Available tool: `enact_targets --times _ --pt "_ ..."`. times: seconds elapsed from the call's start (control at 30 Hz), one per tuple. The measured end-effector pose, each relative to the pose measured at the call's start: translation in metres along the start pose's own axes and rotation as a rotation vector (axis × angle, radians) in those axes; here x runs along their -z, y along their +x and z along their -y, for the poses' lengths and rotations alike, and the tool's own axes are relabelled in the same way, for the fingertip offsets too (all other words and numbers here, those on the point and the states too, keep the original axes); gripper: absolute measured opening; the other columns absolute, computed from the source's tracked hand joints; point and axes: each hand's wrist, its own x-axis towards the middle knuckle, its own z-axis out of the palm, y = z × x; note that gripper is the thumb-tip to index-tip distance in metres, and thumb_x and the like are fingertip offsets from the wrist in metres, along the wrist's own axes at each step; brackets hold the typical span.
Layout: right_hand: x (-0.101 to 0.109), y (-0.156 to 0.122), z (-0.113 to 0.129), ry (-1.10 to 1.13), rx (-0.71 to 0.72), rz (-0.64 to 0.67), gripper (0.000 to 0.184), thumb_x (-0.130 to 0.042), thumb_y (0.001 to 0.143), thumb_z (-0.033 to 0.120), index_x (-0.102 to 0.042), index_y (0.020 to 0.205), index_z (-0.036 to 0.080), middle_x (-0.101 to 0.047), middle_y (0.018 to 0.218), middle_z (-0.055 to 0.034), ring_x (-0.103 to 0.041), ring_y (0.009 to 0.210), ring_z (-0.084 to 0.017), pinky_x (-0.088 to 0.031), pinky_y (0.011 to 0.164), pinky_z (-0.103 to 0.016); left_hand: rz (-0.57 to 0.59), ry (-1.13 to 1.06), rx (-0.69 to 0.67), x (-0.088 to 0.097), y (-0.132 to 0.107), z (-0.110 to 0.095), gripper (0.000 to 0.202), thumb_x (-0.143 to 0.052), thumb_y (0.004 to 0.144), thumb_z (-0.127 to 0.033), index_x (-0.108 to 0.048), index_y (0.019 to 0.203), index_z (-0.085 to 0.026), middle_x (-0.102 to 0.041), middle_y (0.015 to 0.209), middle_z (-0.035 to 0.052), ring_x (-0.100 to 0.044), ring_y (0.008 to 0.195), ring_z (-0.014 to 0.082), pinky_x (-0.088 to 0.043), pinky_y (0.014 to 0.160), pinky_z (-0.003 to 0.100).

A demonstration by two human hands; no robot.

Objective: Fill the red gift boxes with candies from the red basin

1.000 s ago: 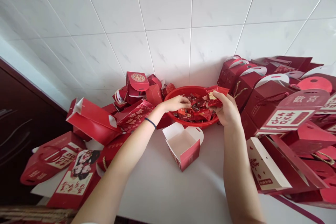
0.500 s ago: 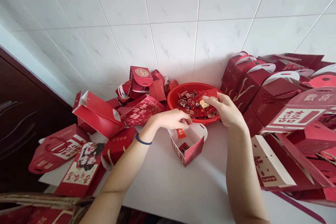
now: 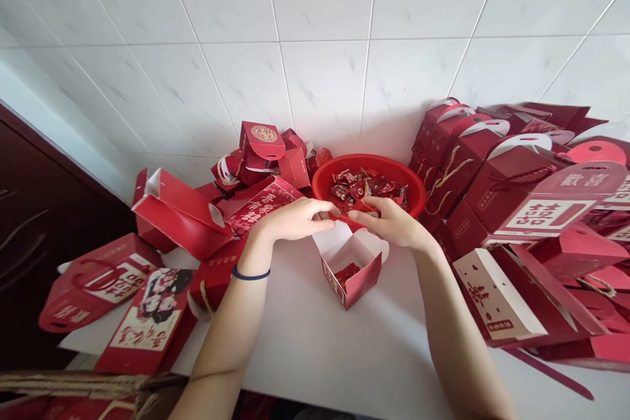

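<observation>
A flat red snack packet (image 3: 350, 222) is stretched between my hands above a small open gift box (image 3: 361, 282). My left hand (image 3: 300, 218) pinches its left end, and my right hand (image 3: 391, 222) grips the other end, partly covering it. Inside the box, which is white within and red outside, lie red wrapped sweets (image 3: 346, 273). Just behind my hands is a red plastic basin (image 3: 418, 200) with many wrapped sweets (image 3: 367, 182).
Closed red gift boxes (image 3: 492, 190) crowd the right side. More boxes (image 3: 180, 210) and a box with a printed couple (image 3: 147, 328) lie on the left. A white tiled wall (image 3: 325, 92) rises behind the white table (image 3: 315, 348).
The small red packet at my left hand has dropped into the box. My right hand has brought the larger packet from over the basin to above the box, where my left hand meets it.
</observation>
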Motion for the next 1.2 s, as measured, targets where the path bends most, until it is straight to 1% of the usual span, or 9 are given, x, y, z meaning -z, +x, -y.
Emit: enact_targets --times 0.1,0.2,0.37,0.47,0.57,0.73,0.9,1.03,1.2 --pt "-0.004 -0.003 -0.005 0.059 -0.004 -0.018 0.029 -0.061 0.089 0.044 -0.048 0.076 0.022 -0.051 0.051 0.0069 -0.046 0.044 -0.009 -0.034 0.045 -0.022 -0.016 0.001 -0.026 -0.007 -0.002 0.006 0.036 -0.055 0.093 -0.039 -0.068 0.122 -0.023 -0.073 0.124 0.0049 -0.066 0.109 0.0242 -0.047 0.088 0.027" --pt "-0.008 -0.005 -0.01 0.019 0.083 -0.02 0.025 -0.061 0.089 0.038 -0.052 0.074 0.02 -0.064 0.065 0.0008 -0.059 0.062 -0.013 -0.044 0.058 -0.023 -0.017 0.032 -0.038 -0.011 -0.002 0.01 0.036 -0.055 0.094 -0.038 -0.068 0.124 -0.024 -0.07 0.129 0.006 -0.064 0.113 0.025 -0.046 0.091 0.028" --pt "-0.019 -0.005 -0.021 -0.038 0.1 -0.034 0.021 -0.065 0.086 0.038 -0.068 0.081 0.018 -0.068 0.079 -0.0014 -0.06 0.07 -0.014 -0.047 0.066 -0.026 -0.043 0.083 -0.036 -0.009 -0.004 0.011 0.035 -0.055 0.093 -0.036 -0.067 0.123 -0.023 -0.069 0.128 0.0065 -0.064 0.113 0.0248 -0.046 0.089 0.028" --pt "-0.02 -0.008 -0.025 -0.047 0.122 -0.131 0.017 -0.066 0.085 0.035 -0.073 0.089 0.02 -0.072 0.092 -0.0033 -0.066 0.087 -0.018 -0.051 0.079 -0.029 -0.026 0.075 -0.029 -0.008 -0.005 0.011 0.031 -0.057 0.091 -0.035 -0.067 0.117 -0.022 -0.071 0.124 0.0056 -0.066 0.108 0.0236 -0.047 0.087 0.027" --pt "-0.015 -0.019 -0.029 -0.087 0.133 -0.232 0.016 -0.067 0.085 0.035 -0.073 0.088 0.021 -0.073 0.091 -0.0037 -0.067 0.088 -0.019 -0.051 0.079 -0.03 -0.001 0.045 -0.039 -0.009 -0.004 0.013 0.027 -0.058 0.09 -0.035 -0.066 0.111 -0.021 -0.072 0.117 0.0051 -0.068 0.102 0.0217 -0.048 0.086 0.026" --pt "-0.007 -0.054 -0.04 -0.085 0.102 -0.35 0.025 -0.069 0.086 0.045 -0.073 0.092 0.021 -0.074 0.092 -0.0056 -0.068 0.086 -0.021 -0.053 0.082 -0.033 0.001 0.043 -0.026 -0.011 -0.001 0.016 0.021 -0.059 0.087 -0.035 -0.062 0.102 -0.02 -0.071 0.107 0.0052 -0.067 0.095 0.0206 -0.048 0.081 0.027" --pt "-0.021 -0.087 -0.063 -0.05 0.098 -0.43 0.042 -0.075 0.081 0.05 -0.068 0.114 0.024 -0.071 0.115 -0.0084 -0.067 0.107 -0.025 -0.054 0.095 -0.039 0.043 0.024 -0.008 -0.01 -0.003 0.01 0.022 -0.07 0.074 -0.029 -0.061 0.093 -0.02 -0.068 0.098 0.0033 -0.065 0.09 0.0209 -0.049 0.076 0.028" --pt "-0.039 -0.094 -0.083 0.039 0.048 -0.549 0.061 -0.079 0.076 0.053 -0.059 0.125 0.023 -0.067 0.121 -0.011 -0.067 0.107 -0.025 -0.058 0.09 -0.04 0.133 -0.08 -0.114 -0.013 -0.006 0.0 0.026 -0.075 0.069 -0.023 -0.061 0.09 -0.02 -0.065 0.091 0.0012 -0.063 0.084 0.0183 -0.05 0.075 0.028" --pt "-0.052 -0.089 -0.09 0.023 -0.003 -0.589 0.064 -0.078 0.077 0.054 -0.055 0.129 0.023 -0.068 0.117 -0.0109 -0.067 0.103 -0.024 -0.058 0.09 -0.043 0.292 -0.269 -0.281 -0.022 -0.006 -0.009 0.028 -0.078 0.073 -0.024 -0.06 0.094 -0.019 -0.066 0.095 0.0027 -0.065 0.09 0.0185 -0.052 0.082 0.03"
